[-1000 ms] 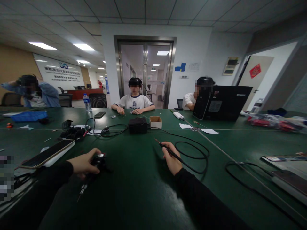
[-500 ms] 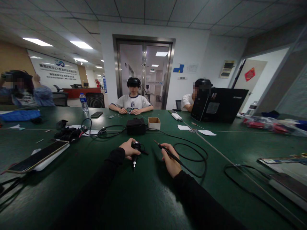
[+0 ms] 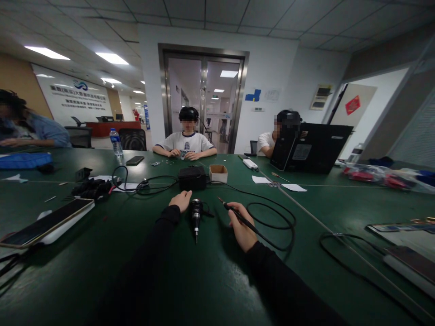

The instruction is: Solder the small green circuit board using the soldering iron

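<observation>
A soldering iron, slim and black with a thin pointed tip, lies in the grip of my right hand. Its tip points forward and left, and a black cable loops away behind it. Left of it on the green table stands or lies a black screwdriver-like tool with silver bands and a narrow metal tip toward me. My left hand is just left of that tool, apart from it. Its fingers point forward and hold nothing I can see; they show only in part.
Ahead are a black box with cables and a small open cardboard box. Phones lie at left, a black computer case stands at back right. Paper pieces lie on the table. Several people sit around it.
My left hand has let go of the screwdriver-like tool and moved off to its left and slightly forward. The right hand keeps the soldering iron nearly still. The person at far left has lowered their arms.
</observation>
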Motion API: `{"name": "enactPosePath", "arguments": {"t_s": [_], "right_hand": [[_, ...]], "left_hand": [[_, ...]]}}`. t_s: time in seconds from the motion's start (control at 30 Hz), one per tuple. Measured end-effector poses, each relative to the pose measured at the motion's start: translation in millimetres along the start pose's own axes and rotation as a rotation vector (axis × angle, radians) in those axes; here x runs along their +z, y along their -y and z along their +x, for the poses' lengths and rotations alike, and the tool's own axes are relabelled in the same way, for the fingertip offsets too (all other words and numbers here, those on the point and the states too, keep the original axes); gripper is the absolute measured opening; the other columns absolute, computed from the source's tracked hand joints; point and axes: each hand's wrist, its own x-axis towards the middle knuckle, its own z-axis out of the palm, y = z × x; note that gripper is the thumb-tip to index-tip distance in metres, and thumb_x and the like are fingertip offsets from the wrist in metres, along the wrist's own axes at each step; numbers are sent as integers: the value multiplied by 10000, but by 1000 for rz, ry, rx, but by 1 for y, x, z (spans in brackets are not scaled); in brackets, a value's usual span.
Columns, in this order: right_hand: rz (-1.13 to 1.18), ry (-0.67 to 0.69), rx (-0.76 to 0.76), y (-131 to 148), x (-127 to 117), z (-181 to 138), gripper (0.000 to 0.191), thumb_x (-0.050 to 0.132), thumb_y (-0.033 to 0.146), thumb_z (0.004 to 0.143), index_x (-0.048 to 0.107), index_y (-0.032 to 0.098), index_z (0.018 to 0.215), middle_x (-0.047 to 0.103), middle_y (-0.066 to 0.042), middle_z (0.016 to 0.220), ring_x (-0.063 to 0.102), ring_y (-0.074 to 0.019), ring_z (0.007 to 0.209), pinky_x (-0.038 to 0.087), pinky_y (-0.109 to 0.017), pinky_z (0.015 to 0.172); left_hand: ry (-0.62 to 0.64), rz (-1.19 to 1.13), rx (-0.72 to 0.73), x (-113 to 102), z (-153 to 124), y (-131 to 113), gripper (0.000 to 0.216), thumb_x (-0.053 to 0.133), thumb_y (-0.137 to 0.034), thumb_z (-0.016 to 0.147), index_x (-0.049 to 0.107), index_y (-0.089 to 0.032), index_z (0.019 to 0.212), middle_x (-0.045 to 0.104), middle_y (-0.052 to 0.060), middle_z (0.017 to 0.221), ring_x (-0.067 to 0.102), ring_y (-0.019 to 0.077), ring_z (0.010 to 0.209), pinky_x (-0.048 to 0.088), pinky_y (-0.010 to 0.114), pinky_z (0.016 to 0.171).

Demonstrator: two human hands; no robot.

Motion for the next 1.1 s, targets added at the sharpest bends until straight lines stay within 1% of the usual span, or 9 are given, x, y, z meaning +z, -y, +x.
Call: {"name": "enactPosePath", "arguments": {"t_s": [0.2, 0.3, 0.43, 0.57, 0.63, 0.73, 0.87, 1.0, 1.1], "right_hand": [[-15, 0, -14, -2, 5, 4, 241, 533, 358, 855, 624, 214, 1025, 623, -16, 836, 553, -144, 578, 468, -266, 557], [-18, -24, -58, -1, 16, 9, 248, 533, 353, 849, 635, 196, 1013, 636, -23, 847, 564, -138, 589, 469, -255, 557], [-8, -100, -124, 4, 34, 11, 224, 509, 333, 867, 640, 193, 983, 651, -30, 836, 584, -146, 624, 483, -256, 574], [-15, -3, -207, 9, 43, 6, 190, 509, 288, 880, 641, 201, 984, 669, -48, 929, 607, -156, 677, 497, -264, 596], [-23, 42, -243, 9, 43, 4, 182, 513, 272, 884, 643, 206, 991, 676, -49, 955, 620, -163, 713, 502, -268, 621], [-42, 57, -267, 9, 41, 3, 175, 518, 257, 883, 647, 208, 991, 686, -45, 962, 634, -172, 757, 507, -280, 673], [-46, 63, -263, 10, 40, 3, 165, 518, 248, 888, 645, 206, 987, 688, -45, 953, 643, -182, 792, 514, -291, 708], [-26, 65, -276, 12, 40, 3, 161, 517, 249, 898, 649, 215, 983, 686, -44, 954, 648, -188, 821, 521, -295, 726], [-12, 78, -289, 12, 40, 2, 168, 507, 254, 910, 656, 224, 982, 681, -41, 956, 653, -185, 824, 527, -292, 720]], "left_hand": [[27, 0, 75, 15, 3, 10, 538, 218, -498, 926, 674, -282, 1113, 618, 56, 1304, 539, 273, 1207, 353, 406, 1042], [14, 15, 71, 17, 3, 12, 529, 222, -485, 918, 686, -307, 1099, 609, 44, 1316, 534, 289, 1205, 367, 421, 1025], [3, 34, 77, 16, 3, 12, 479, 248, -448, 913, 654, -358, 1151, 598, 7, 1329, 528, 286, 1205, 360, 438, 1027], [7, 14, 107, 15, 1, 10, 416, 309, -387, 895, 691, -408, 1058, 629, -13, 1277, 536, 301, 1184, 339, 472, 1026], [-7, -49, 114, 16, 0, 10, 407, 316, -390, 893, 706, -391, 1010, 640, -8, 1257, 540, 311, 1172, 336, 482, 1016], [-87, -191, 92, 21, -1, 12, 350, 371, -430, 881, 696, -346, 983, 683, 9, 1167, 576, 308, 1105, 351, 481, 988], [-188, -426, 133, 32, 4, 21, 215, 510, -401, 830, 674, -300, 926, 729, -11, 933, 636, 229, 930, 424, 371, 918], [-180, -615, 200, 40, 9, 29, 196, 576, -383, 792, 654, -264, 926, 707, -18, 768, 646, 188, 767, 474, 303, 809], [-171, -702, 223, 41, 9, 30, 236, 594, -368, 778, 638, -229, 964, 705, 4, 758, 652, 189, 751, 482, 296, 771]]}}
